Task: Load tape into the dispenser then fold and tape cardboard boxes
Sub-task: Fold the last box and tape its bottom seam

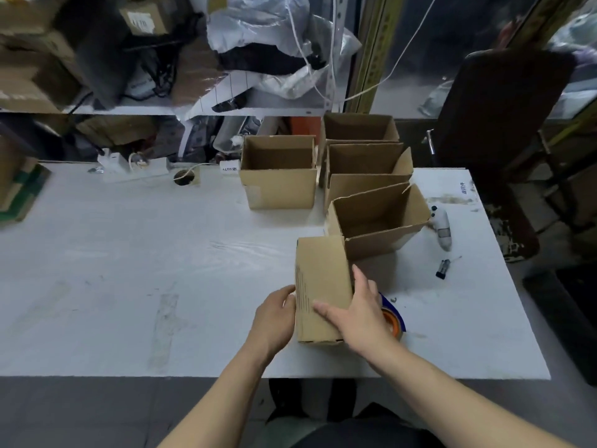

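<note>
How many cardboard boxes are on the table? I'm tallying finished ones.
5: one in both hands, one just behind it, two farther back on the right, one back centre. Shelf cartons excluded.

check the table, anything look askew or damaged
The nearest open box sits skewed, turned out of line with the open boxes behind it. The table surface is chipped and peeling along its right edge. The rest looks orderly.
</note>
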Demonstrator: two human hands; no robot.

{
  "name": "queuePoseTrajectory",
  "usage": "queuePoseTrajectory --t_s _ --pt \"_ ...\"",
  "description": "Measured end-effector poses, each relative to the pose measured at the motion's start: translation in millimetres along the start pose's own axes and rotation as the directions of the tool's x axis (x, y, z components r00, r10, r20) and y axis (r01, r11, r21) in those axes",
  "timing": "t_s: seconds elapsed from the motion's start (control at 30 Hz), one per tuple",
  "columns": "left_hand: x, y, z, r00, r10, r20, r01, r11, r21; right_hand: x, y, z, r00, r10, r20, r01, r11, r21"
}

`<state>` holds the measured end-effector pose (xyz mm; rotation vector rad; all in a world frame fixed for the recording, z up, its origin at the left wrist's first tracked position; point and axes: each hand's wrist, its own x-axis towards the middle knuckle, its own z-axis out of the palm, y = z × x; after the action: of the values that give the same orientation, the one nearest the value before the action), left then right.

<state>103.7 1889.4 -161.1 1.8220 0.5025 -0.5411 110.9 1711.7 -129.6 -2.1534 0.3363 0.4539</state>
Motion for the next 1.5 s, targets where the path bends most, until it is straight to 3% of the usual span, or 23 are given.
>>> queuePoseTrajectory --t_s 0.13,0.27,0.4,0.63,0.73,1.0,1.13,1.3,1.5 --pt "-17 12 2 0.996 -0.008 -0.088 -0.014 0.968 -0.25 5 5 4 0.999 -0.035 0.027 0.035 0.999 0.025" --pt "-15 23 -6 0.978 0.074 -0.195 -0.103 0.984 -0.147 7 8 6 0.996 -0.049 0.079 0.044 0.997 0.059" --pt "0 34 -14 0.988 0.031 -0.148 -0.048 0.992 -0.113 6 12 7 0.989 -0.056 0.134 0.049 0.997 0.055" --pt "15 41 -24 0.985 0.147 -0.096 -0.145 0.989 0.021 10 13 12 0.991 -0.04 0.126 0.033 0.998 0.052" --pt "18 46 -34 0.989 0.151 0.002 -0.151 0.985 0.083 11 15 12 0.991 -0.034 0.133 0.025 0.997 0.067" --pt "27 43 -37 0.984 0.159 0.085 -0.156 0.987 -0.035 15 16 13 0.989 -0.028 0.148 0.016 0.997 0.081" --pt "25 41 -41 0.98 0.163 0.111 -0.164 0.986 0.003 16 19 13 0.989 -0.027 0.143 0.013 0.995 0.1" --pt "15 29 -43 0.971 0.113 0.211 -0.1 0.993 -0.069 16 18 15 0.99 -0.037 0.137 0.021 0.993 0.113" --pt "10 29 -40 0.966 0.152 0.208 -0.138 0.987 -0.084 16 18 15 0.99 -0.031 0.138 0.014 0.992 0.126"
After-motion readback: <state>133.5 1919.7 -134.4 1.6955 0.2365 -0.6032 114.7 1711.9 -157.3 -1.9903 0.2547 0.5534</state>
